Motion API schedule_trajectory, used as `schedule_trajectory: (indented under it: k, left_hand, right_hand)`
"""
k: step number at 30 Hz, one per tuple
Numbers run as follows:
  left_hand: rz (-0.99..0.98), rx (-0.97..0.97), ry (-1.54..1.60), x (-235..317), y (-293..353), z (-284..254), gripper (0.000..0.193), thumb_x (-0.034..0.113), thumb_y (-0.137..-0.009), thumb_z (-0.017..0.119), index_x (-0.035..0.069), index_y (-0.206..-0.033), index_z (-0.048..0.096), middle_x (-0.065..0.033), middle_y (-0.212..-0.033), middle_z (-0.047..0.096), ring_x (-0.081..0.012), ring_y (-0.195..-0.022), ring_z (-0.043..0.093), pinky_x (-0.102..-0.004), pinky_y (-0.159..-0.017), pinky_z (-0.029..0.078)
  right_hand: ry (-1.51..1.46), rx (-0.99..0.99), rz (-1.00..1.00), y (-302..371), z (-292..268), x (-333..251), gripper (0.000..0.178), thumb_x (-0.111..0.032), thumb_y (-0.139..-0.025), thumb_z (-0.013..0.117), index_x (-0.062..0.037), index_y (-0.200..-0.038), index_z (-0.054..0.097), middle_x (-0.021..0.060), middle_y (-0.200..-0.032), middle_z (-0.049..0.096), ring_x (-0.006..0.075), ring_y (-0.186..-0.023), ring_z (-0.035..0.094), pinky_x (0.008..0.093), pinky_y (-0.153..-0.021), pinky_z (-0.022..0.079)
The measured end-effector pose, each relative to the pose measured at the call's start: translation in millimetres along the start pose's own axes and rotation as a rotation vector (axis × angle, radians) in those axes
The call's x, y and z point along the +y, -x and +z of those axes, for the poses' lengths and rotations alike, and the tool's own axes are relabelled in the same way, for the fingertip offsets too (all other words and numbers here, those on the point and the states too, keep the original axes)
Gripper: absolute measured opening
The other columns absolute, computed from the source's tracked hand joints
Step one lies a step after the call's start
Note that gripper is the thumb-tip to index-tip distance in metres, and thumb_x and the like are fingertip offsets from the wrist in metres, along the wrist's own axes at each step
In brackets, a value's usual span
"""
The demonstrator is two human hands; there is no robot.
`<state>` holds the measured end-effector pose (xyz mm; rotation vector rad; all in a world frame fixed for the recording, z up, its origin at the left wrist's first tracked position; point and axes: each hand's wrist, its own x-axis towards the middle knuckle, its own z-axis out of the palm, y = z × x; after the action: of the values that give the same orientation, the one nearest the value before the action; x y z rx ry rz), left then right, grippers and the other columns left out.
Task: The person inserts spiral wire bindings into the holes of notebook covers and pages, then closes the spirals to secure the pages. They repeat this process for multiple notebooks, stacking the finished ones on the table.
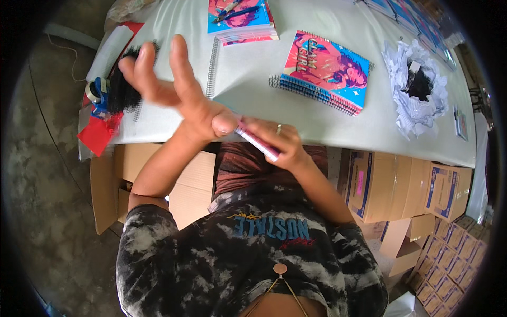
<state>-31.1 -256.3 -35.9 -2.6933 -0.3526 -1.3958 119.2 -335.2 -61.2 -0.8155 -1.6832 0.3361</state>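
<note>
My right hand (280,140), wearing a ring, is closed on a thin notebook (260,145) at the table's near edge. That notebook is seen almost edge-on, with pale page edges and a pink-red cover side. Raised to its left is my left hand (185,98), fingers spread wide and slightly blurred. The left thumb lies at the notebook's upper end; whether it presses on it I cannot tell. Beyond my left hand, a loose metal spiral coil (213,66) lies on the white cloth. A stack of spiral notebooks (327,68) with pink and blue illustrated covers sits beyond my right hand.
Pens lie on another notebook stack (240,21) at the back. Crumpled white paper (404,113) holds black coils at the right. Black coils (124,84) and a blue tape dispenser (99,98) are at the left. Cardboard boxes (391,182) stand below the table's edge.
</note>
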Motion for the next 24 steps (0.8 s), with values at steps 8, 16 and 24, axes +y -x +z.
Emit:
schedule_trajectory:
  k: [8, 16, 24]
  left_hand:
    - [0.146, 0.021, -0.095, -7.0, 0.1, 4.2, 0.096, 0.077, -0.074, 0.036, -0.003, -0.127, 0.040, -0.0266, -0.129, 0.037, -0.0485, -0.119, 0.031, -0.0610, -0.101, 0.013]
    - [0.241, -0.011, -0.042, 20.4, 11.8, 10.9, 0.103, 0.082, -0.066, 0.037, 0.007, -0.136, 0.031, -0.0292, -0.138, 0.024, -0.0452, -0.129, 0.020, -0.0624, -0.100, 0.007]
    - [0.041, -0.214, 0.201, 40.5, 52.9, 24.1, 0.095, 0.065, -0.075, 0.053, 0.000, -0.137, 0.023, -0.0287, -0.140, 0.016, -0.0534, -0.126, 0.018, -0.0647, -0.097, 0.019]
  right_hand:
    - [0.098, 0.088, 0.053, 0.5, 1.9, 3.7, 0.044, 0.004, -0.068, 0.062, -0.0031, -0.111, 0.060, 0.0129, -0.107, 0.063, 0.0277, -0.092, 0.064, 0.0350, -0.077, 0.052]
    - [0.007, 0.092, 0.095, -4.6, -2.7, 3.2, 0.047, -0.004, -0.068, 0.067, -0.0061, -0.114, 0.059, 0.0141, -0.102, 0.064, 0.0286, -0.088, 0.064, 0.0354, -0.073, 0.052]
    - [-0.038, 0.199, 0.173, 1.7, 9.0, 9.1, 0.038, -0.010, -0.076, 0.062, -0.0034, -0.114, 0.057, 0.0174, -0.106, 0.062, 0.0322, -0.094, 0.062, 0.0350, -0.079, 0.050]
